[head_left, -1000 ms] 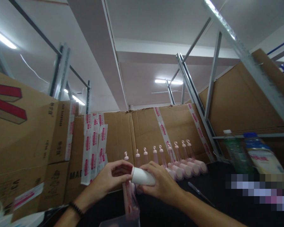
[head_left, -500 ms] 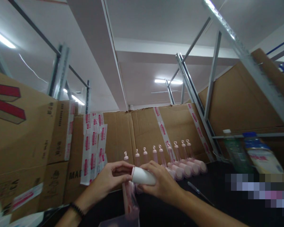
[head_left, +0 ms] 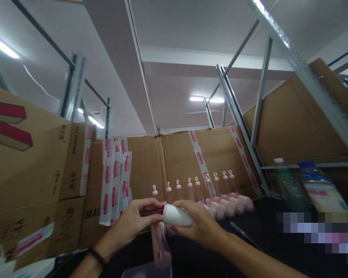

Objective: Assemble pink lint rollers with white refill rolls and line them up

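Observation:
A smooth white cylinder (head_left: pixel 177 215) lies tilted between my two hands. My right hand (head_left: pixel 203 220) is wrapped round its right part. At its left end, the thumb and fingertips of my left hand (head_left: pixel 137 217) close on the rim; whether a small piece is between them I cannot see. Just below my hands are clear and pink tubes (head_left: pixel 161 247), partly hidden. Behind them stands a row of slim clear pink tubes (head_left: pixel 190 189) with looped caps. Several pink cylinders (head_left: pixel 228 209) lie side by side to the right of the row.
A pen (head_left: pixel 245 233) rests on the black tabletop (head_left: pixel 217 258). At the right are a green bottle (head_left: pixel 291 189) and a blue-capped bottle (head_left: pixel 321 189). Cardboard (head_left: pixel 145 166) walls the back, and a large carton (head_left: pixel 26 173) stands at left. A clear plastic tray (head_left: pixel 150 271) is at the bottom edge.
Both hands and the white cylinder sit very slightly farther right in the picture. The grip looks the same, and the tubes behind have not moved.

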`<action>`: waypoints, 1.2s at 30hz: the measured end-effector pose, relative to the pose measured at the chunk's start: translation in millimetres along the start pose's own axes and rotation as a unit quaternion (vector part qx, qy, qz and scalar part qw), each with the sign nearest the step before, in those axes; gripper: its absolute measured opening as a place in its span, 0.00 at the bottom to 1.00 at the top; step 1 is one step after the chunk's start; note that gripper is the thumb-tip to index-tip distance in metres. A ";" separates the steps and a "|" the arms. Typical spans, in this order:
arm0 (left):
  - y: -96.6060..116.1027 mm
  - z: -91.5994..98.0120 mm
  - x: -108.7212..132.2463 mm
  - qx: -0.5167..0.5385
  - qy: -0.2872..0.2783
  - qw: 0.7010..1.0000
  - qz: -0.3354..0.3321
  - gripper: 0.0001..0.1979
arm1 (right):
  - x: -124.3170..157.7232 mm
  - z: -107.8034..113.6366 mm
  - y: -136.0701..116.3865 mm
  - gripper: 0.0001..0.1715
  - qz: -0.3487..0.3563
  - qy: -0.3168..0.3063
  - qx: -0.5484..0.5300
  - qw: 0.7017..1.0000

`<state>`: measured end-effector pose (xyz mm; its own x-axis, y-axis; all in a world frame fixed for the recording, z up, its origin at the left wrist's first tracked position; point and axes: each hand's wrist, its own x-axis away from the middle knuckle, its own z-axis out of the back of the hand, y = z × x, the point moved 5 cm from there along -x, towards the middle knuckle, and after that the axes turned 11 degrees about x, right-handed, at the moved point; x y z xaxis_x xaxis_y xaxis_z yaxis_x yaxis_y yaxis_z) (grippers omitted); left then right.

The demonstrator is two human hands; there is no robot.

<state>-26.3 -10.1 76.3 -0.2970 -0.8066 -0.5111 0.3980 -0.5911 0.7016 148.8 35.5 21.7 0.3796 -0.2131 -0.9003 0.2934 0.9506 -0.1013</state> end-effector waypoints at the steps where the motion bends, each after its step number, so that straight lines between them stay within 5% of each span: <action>1: 0.6 -0.2 0.4 0.001 -0.002 1.000 -0.002 0.16 | -0.1 0.4 -0.4 0.28 -0.001 -0.003 -0.004 1.000; 14: 11.3 -8.2 3.9 -0.005 0.002 1.000 -0.009 0.18 | 1.1 5.9 -6.6 0.25 -0.032 -0.033 -0.086 0.995; 21: 16.2 -7.4 1.4 -0.055 0.033 0.996 -0.057 0.21 | -7.3 1.6 -4.5 0.19 -0.100 0.016 -0.201 0.974; 26: 22.1 -8.5 2.1 -0.078 0.040 0.994 -0.064 0.21 | -8.1 -11.6 0.4 0.21 -0.156 -0.039 -0.327 0.931; 32: 20.1 -10.3 3.0 -0.068 0.020 0.997 -0.039 0.21 | -5.0 -14.9 -4.8 0.37 -0.198 -0.082 -0.468 0.857; 36: 18.7 3.5 2.3 -0.047 0.066 0.995 -0.052 0.19 | -7.2 -9.6 -9.3 0.38 -0.201 -0.078 -0.518 0.828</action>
<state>-22.6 -23.0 89.9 -0.2271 -0.7317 -0.6427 0.4531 -0.6635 0.5953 135.0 30.4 25.1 0.5660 -0.5089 -0.6486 -0.4563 0.4618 -0.7606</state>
